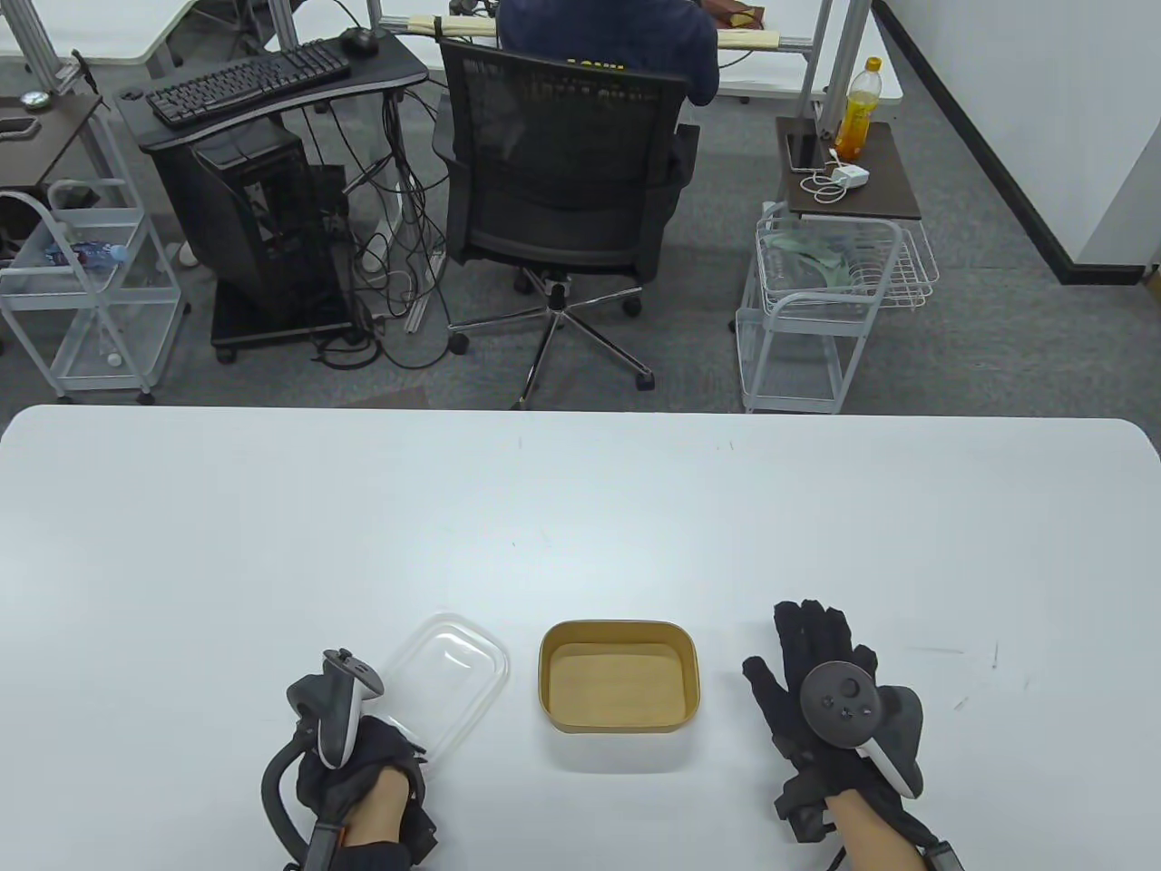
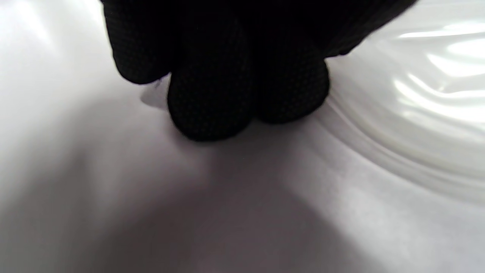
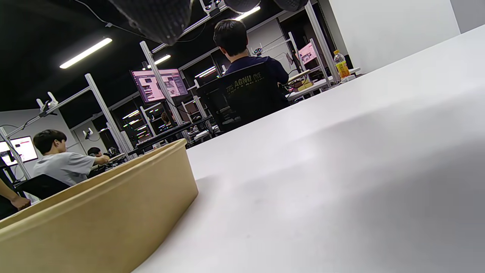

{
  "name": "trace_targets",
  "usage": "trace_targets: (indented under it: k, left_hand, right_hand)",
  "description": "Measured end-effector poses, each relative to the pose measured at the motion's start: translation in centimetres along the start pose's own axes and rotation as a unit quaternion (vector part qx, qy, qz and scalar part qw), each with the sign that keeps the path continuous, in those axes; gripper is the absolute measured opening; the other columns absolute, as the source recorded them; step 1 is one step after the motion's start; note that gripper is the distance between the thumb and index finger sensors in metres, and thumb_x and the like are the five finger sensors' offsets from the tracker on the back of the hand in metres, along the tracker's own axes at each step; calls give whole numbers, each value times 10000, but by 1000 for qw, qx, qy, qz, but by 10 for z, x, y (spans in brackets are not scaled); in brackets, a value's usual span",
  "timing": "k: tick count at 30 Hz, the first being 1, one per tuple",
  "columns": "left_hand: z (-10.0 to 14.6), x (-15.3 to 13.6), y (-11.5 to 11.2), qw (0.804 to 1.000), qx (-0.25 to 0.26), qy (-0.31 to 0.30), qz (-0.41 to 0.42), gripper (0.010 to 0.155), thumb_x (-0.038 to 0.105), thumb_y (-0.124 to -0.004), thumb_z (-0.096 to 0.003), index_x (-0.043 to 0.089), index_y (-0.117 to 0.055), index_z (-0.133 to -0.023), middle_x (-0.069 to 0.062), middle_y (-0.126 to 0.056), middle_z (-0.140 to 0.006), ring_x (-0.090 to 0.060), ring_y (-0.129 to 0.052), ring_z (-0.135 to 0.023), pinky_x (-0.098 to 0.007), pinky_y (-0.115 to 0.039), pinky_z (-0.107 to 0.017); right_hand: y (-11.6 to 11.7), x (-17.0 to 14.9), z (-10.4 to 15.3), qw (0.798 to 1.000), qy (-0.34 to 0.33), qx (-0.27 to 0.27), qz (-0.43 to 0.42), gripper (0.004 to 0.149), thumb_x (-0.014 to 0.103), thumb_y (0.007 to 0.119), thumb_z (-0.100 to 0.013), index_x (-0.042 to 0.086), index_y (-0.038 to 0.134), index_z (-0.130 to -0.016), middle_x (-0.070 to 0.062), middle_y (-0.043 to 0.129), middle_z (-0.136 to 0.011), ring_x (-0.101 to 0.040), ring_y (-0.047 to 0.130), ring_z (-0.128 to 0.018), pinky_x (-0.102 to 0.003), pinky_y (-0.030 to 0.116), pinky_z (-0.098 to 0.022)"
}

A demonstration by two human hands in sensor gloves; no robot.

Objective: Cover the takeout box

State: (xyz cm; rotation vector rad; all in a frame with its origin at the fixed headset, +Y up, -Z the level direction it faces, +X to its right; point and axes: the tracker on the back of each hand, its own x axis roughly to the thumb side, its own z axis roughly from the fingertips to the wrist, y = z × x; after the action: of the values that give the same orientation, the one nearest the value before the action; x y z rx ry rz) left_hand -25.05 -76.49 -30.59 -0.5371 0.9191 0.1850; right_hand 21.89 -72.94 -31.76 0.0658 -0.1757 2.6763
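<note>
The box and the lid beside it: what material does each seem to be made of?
The box looks like brown kraft paperboard, matte: it has an even tan colour with no shine. The lid looks like thin clear plastic, glossy: the white table shows through it, and highlights run along its ridges.

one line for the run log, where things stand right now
step: reaching for lid | left hand: at near edge of clear lid, grip unclear | right hand: flat on table, empty | box: uncovered, empty
</note>
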Motion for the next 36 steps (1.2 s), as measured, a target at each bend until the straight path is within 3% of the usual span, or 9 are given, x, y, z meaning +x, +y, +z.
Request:
trace_targets:
  k: [17, 24, 32, 36]
  left_hand:
    - [-12, -21, 3, 995, -5, -16, 98, 423, 546, -763, -412, 244, -808, -704, 181, -1014, -417, -70, -1062, -349, -314, -853, -479]
    - [-5, -38, 33, 985, 50, -53, 157, 423, 537, -776, -405, 237, -818, -700, 169, -1023, -419, -80, -1069, -372, -325, -847, -486]
    - [18, -52, 71, 967, 114, -107, 201, 424, 535, -782, -404, 232, -823, -699, 161, -1026, -416, -85, -1069, -371, -328, -847, -485]
    - [33, -53, 85, 952, 120, -151, 236, 424, 534, -783, -404, 232, -823, -700, 161, -1025, -418, -86, -1068, -371, -328, -846, -485]
  right_hand:
    - [-5, -3, 0, 1000, 12, -8, -16, 705, 462, 676, -617, 75, 447, -1159, -308, 400, -1193, -548, 363, -1072, -800, 358, -665]
    - [-4, -2, 0, 1000, 8, -9, -14, 706, 462, 676, -617, 71, 447, -1158, -311, 405, -1191, -550, 367, -1070, -799, 363, -663]
    - [-4, -1, -1, 1000, 0, -12, -10, 705, 463, 674, -618, 69, 450, -1157, -314, 408, -1188, -549, 368, -1069, -799, 365, -661]
    - [-3, 1, -1, 1000, -8, -16, -8, 706, 464, 674, -617, 63, 453, -1155, -316, 414, -1185, -551, 375, -1065, -799, 373, -656]
